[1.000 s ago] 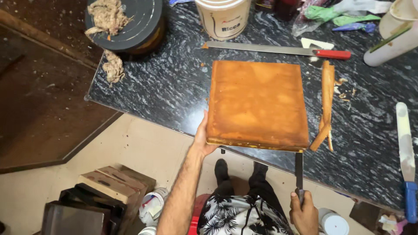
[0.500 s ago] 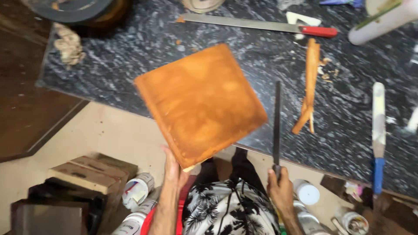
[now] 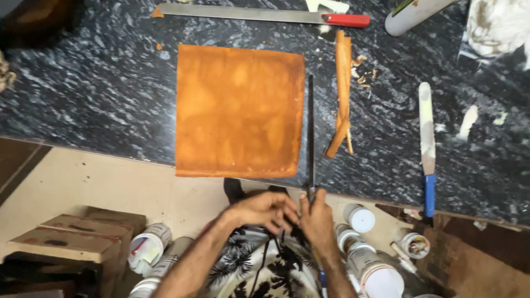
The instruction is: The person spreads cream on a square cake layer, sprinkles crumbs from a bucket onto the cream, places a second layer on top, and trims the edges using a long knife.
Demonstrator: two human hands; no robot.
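A square orange-brown cake slab (image 3: pixel 240 110) lies flat on the black marbled counter (image 3: pixel 88 105), its near edge just over the counter's front edge. A long thin knife (image 3: pixel 311 132) lies along the slab's right edge, blade pointing away from me. My right hand (image 3: pixel 319 218) grips its handle below the counter edge. My left hand (image 3: pixel 265 212) is blurred and sits right beside the right hand, fingers curled toward the handle. Whether it touches the knife is unclear.
A trimmed cake strip (image 3: pixel 342 94) and crumbs lie right of the blade. A red-handled long knife (image 3: pixel 265 14) lies at the back, a blue-handled spatula (image 3: pixel 426 138) to the right. Lidded tubs (image 3: pixel 359 218), cups (image 3: pixel 146 245) and wooden boxes (image 3: pixel 77 237) stand on the floor.
My left hand held and turned the slab at the counter edge; now the slab lies squared on the counter and that hand has drawn back beside the right. The knife moved up alongside the slab.
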